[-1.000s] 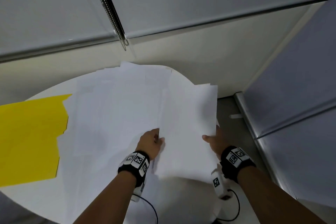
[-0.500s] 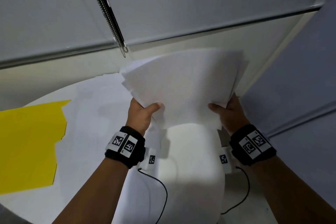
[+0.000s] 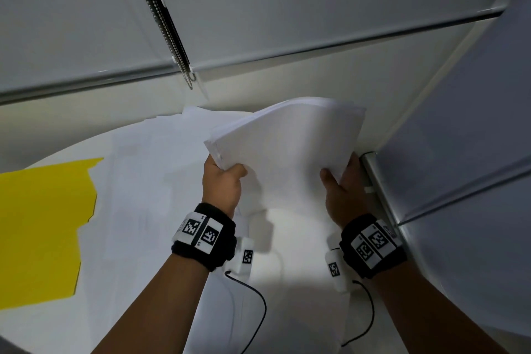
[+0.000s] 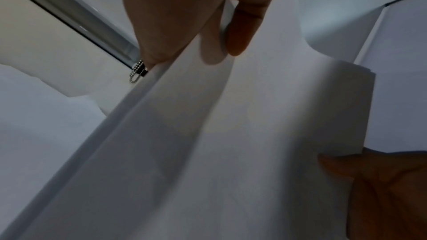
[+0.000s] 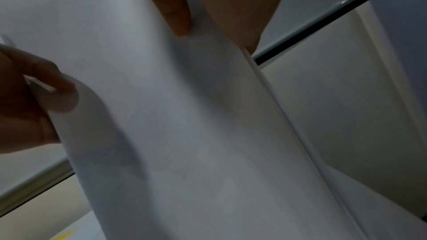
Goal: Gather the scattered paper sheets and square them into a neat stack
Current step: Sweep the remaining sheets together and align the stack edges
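Observation:
A stack of white paper sheets (image 3: 290,149) is held up off the round white table (image 3: 287,310), bowed, its far edge leaning away from me. My left hand (image 3: 227,174) grips the stack's lower left corner, thumb on the near face. My right hand (image 3: 336,181) grips its lower right edge the same way. More loose white sheets (image 3: 138,190) lie spread over the table to the left. The left wrist view shows my thumb (image 4: 242,30) pressed on the stack (image 4: 231,134). The right wrist view shows my thumb (image 5: 177,12) on the stack (image 5: 184,116).
A yellow sheet (image 3: 40,230) lies on the table's left side, partly under the white sheets. A bead chain (image 3: 161,14) hangs from the blind behind the table. A grey partition with a metal rail (image 3: 382,195) stands close on the right.
Both hands lifted the stack off the table and stood it up. Since half a second ago its top edge has dropped a little and the hands have drawn closer together.

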Motion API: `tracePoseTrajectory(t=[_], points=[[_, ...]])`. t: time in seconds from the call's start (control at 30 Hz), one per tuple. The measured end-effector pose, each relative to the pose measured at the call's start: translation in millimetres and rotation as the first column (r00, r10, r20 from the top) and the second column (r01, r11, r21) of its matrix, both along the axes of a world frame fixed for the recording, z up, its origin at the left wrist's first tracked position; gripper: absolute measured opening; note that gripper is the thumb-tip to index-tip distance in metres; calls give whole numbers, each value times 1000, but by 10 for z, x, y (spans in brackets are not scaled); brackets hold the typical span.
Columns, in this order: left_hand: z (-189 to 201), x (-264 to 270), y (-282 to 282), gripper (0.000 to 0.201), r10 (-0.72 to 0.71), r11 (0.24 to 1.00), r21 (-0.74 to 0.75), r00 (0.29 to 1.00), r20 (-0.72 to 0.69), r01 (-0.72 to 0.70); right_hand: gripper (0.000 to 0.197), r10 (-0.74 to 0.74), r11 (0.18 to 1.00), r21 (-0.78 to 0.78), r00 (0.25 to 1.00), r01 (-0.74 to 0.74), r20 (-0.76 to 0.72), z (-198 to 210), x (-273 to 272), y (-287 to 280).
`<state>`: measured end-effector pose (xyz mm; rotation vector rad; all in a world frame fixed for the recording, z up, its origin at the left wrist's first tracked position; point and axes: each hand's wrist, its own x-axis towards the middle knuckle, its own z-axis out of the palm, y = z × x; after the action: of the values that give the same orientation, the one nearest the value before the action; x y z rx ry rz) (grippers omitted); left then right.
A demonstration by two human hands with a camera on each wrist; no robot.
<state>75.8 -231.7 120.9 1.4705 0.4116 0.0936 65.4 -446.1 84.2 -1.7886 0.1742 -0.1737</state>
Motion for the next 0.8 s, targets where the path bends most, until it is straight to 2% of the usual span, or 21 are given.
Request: tracePoseTrajectory(t=[0.1, 0.17, 0.3, 0.43, 0.5, 0.6, 0.7, 0.8], points=[[-84, -44, 18, 48, -38, 999, 25, 999, -25, 39, 54, 22, 999, 28, 999, -21, -23, -69, -75, -50], [-153, -97, 29, 49, -66, 997, 27, 997, -46, 67, 50, 9, 1000, 30, 1000, -8, -19, -114, -116, -74], [-133, -69, -19, 53, -37, 999, 24, 999, -28, 38, 36, 30, 999, -20, 999, -30, -24, -32, -60, -62], [9, -49, -110, 51, 3, 1000, 27, 999, 43, -4, 35, -9, 999, -50, 1000, 10, 30, 99, -36, -29], [45, -68, -105, 56, 8, 999, 36, 994, 105, -12, 42, -29, 1000, -5, 997, 29, 72, 153, -55, -49], [80, -80, -63, 56, 16, 998, 51, 984, 177, -26, 63, -30, 999, 45, 995, 26, 99, 221, -94, -75], [106, -79, -43, 54, -15, 998, 67, 974, 228, 0, 66, -51, 998, 44, 990, 46, 131, 212, -68, -126], [61, -56, -18, 57, -19, 999, 32, 980, 197, 13, 67, -35, 998, 62, 994, 28, 105, 137, -13, -169]])
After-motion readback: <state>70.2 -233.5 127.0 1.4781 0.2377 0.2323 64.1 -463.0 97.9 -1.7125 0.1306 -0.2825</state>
